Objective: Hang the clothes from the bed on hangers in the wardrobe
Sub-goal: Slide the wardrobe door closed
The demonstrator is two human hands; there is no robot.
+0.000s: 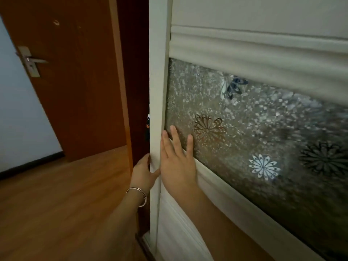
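A white wardrobe sliding door [159,76] fills the right of the view, with a frosted glass panel [254,129] bearing flower patterns. My left hand [142,173], with a bracelet on the wrist, grips the door's left edge, fingers hooked behind it. My right hand [176,159] lies flat on the door's face with fingers spread, over the glass and the lower frame. A thin dark gap shows at the door's left edge. No clothes, hangers or bed are in view.
A brown room door [75,76] with a metal handle [31,60] stands to the left. Wooden floor [56,204] runs below it, beside a pale wall [17,119]. A dark brown wardrobe side panel [135,72] is next to the sliding door.
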